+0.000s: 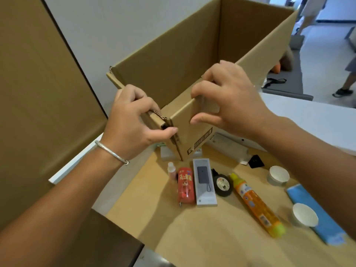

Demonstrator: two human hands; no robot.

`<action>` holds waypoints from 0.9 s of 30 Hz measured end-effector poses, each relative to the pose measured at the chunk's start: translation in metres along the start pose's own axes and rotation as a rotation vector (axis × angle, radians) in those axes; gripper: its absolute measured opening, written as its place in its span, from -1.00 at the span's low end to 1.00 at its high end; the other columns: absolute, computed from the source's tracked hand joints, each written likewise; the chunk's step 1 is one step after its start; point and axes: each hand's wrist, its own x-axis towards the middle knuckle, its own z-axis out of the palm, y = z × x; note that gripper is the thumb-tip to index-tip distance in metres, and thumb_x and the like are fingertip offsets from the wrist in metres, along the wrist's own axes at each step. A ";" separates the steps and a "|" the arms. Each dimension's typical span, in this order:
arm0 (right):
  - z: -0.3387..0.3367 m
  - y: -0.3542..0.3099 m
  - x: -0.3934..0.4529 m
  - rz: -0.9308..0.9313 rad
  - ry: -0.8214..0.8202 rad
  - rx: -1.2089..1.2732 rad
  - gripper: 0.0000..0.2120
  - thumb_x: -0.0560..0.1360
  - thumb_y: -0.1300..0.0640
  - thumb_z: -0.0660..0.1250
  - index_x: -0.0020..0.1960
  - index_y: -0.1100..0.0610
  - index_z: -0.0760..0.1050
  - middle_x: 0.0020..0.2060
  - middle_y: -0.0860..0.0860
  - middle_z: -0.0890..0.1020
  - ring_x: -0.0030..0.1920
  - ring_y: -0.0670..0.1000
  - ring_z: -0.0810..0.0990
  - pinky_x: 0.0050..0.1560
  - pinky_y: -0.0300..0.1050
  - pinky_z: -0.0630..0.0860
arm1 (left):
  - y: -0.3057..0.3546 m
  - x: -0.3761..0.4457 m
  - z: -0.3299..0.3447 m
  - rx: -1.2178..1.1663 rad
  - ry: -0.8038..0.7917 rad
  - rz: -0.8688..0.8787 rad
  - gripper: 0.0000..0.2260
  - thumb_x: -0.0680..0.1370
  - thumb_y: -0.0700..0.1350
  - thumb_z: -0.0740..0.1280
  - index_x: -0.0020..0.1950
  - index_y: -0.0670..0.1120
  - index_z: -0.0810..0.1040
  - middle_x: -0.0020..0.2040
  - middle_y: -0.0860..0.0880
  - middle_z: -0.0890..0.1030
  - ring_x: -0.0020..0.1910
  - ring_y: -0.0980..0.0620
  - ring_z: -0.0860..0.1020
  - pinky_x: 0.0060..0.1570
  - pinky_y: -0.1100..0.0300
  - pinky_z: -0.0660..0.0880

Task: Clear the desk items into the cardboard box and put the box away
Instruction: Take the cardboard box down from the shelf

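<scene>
A large open cardboard box (pixel 173 60) is held up over the desk, its near corner toward me. My left hand (pixel 131 120) grips the near-left rim and folded flap, with a silver bangle on the wrist. My right hand (pixel 227 97) pinches the near-right wall. On the desk below lie a red can (pixel 185 185), a grey power-bank package (pixel 204 182), a black round tape measure (pixel 223 185), an orange bottle (pixel 256 204), a small clear bottle (pixel 171 169), two white paper cups (pixel 279 175) (pixel 304 214) and a blue packet (pixel 317 212).
A brown cardboard sheet (pixel 192 234) covers the desk under the items. A tall brown panel (pixel 38 93) stands at the left. A white device (pixel 229 143) and a black object (pixel 255 160) lie behind the box. A person's legs (pixel 346 79) show far right.
</scene>
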 end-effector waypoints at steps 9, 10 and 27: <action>-0.016 -0.170 -0.056 -0.043 -0.093 -0.114 -0.79 0.54 -0.05 0.31 0.05 0.06 0.58 -0.20 0.00 0.61 -0.21 0.09 0.54 -0.10 -0.01 0.38 | -0.027 -0.110 -0.050 -0.205 -0.081 0.281 -0.59 0.20 0.17 0.55 -0.29 -0.15 0.59 -0.17 -0.11 0.41 -0.13 -0.13 0.41 -0.11 0.08 0.40; -0.016 -0.191 -0.064 -0.022 -0.095 -0.111 -0.79 0.56 -0.06 0.29 0.02 0.06 0.59 -0.21 -0.01 0.61 -0.23 0.08 0.53 -0.14 -0.02 0.37 | -0.028 -0.123 -0.051 -0.248 -0.091 0.307 -0.61 0.20 0.14 0.57 -0.30 -0.15 0.60 -0.18 -0.11 0.40 -0.13 -0.15 0.42 -0.12 0.03 0.41; 0.027 -0.312 -0.224 0.379 -0.127 -0.049 -0.84 0.56 0.00 0.34 -0.07 0.06 0.62 -0.28 -0.04 0.60 -0.31 0.00 0.49 -0.24 -0.08 0.35 | -0.021 -0.243 0.029 -0.583 -0.450 0.563 -0.64 0.22 0.10 0.56 -0.33 -0.16 0.57 -0.14 0.02 0.35 -0.03 -0.10 0.43 0.01 0.02 0.43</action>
